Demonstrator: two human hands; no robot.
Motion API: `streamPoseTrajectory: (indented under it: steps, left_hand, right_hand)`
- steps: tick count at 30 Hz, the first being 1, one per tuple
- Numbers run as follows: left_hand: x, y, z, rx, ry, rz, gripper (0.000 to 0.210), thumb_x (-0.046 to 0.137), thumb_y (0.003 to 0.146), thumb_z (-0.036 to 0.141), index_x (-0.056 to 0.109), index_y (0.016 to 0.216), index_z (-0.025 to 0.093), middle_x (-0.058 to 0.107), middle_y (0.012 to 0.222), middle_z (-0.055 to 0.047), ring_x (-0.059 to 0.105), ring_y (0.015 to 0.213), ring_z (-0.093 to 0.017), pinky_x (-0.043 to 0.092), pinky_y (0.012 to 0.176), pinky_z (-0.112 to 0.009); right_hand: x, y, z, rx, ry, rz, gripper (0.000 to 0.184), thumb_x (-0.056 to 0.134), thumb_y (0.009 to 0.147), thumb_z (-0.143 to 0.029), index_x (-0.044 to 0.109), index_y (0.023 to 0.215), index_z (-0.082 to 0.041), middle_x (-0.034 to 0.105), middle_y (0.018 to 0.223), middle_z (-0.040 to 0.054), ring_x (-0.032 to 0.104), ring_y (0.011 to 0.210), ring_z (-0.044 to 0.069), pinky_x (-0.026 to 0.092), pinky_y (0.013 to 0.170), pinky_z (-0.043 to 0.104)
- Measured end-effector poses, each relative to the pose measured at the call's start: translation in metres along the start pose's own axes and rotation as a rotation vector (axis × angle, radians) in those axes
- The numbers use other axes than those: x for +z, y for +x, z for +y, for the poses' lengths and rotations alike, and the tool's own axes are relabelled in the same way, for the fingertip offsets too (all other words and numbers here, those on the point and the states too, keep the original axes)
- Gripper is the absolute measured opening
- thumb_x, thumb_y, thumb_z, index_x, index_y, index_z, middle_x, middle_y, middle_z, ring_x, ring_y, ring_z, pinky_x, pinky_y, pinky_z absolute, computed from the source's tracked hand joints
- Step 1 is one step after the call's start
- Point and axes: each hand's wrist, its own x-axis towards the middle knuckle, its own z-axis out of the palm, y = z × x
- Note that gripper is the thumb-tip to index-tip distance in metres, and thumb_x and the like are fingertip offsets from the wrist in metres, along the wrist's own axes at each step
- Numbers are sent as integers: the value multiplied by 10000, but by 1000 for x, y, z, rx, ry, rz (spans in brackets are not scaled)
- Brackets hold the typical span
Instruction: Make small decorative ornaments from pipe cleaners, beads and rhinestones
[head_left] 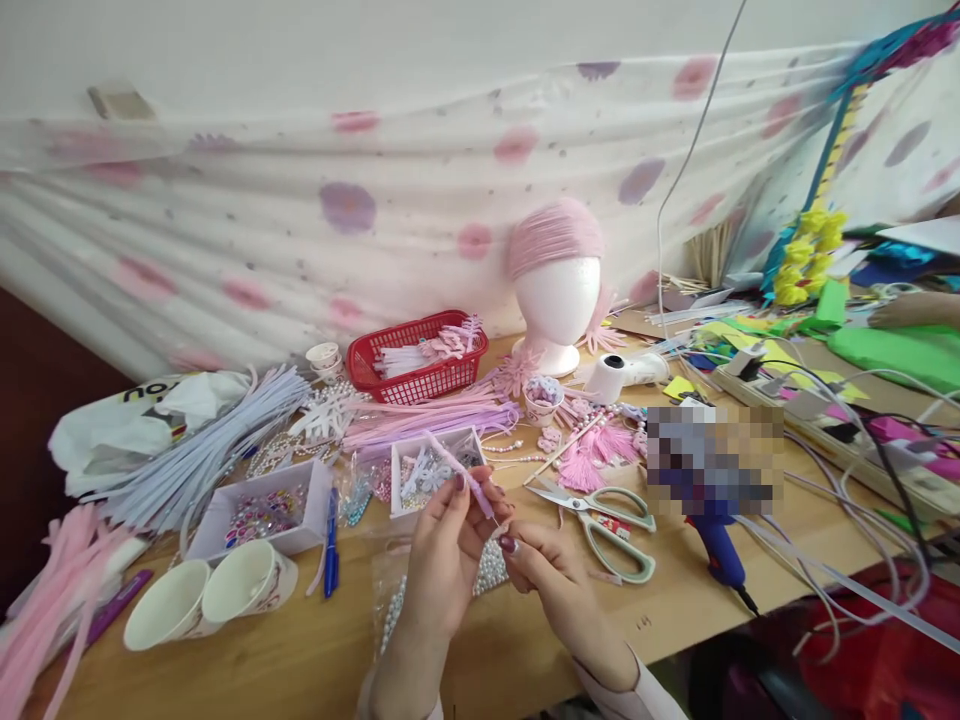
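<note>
My left hand is closed around a fuzzy lilac pipe cleaner stem, which slants up to the left out of my fingers. At its lower end, my right hand pinches a thin pale strand; whether this is wire or thread I cannot tell. Under my hands lies a clear bag of white pearl beads. Just behind them stands a white box holding pale flower-like pieces. Scissors with pale green handles rest open to the right of my right hand.
Left are paper cups, a bead box, a blue pen and pipe cleaner bundles. Behind stand a red basket and a foam head. Right are a blue-handled tool, cables, a power strip and another person's hand.
</note>
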Motion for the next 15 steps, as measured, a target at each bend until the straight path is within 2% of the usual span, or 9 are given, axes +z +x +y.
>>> streamPoseTrajectory:
  steps: [3,9,13,15]
  left_hand:
    - [5,5,-1,116,16,82,239,843,714,311,715,802,130,666,648,0,647,605,-113,541,639,-225]
    - [15,7,-5,225,-24,147,159,803,755,256,695,796,145,646,674,18,633,638,-102,557,749,-261]
    - [15,12,1,271,-57,192,102,773,776,209,703,802,140,665,701,8,648,648,-112,569,765,-295]
    - [13,14,4,305,-84,223,118,793,752,206,710,803,139,685,722,4,663,662,-114,575,767,-283]
  right_hand:
    - [4,-4,4,53,136,-48,469,636,859,-433,422,512,-201,329,460,-67,261,433,69,190,439,239]
    - [13,-7,-2,116,299,-83,512,647,831,-458,324,508,-227,244,436,-109,148,374,34,159,379,211]
    - [11,-9,0,148,380,-108,523,677,824,-454,315,524,-225,237,445,-112,150,381,37,153,389,211]
    - [5,-9,3,96,316,-90,507,666,855,-463,362,535,-214,280,470,-93,215,410,57,198,413,221]
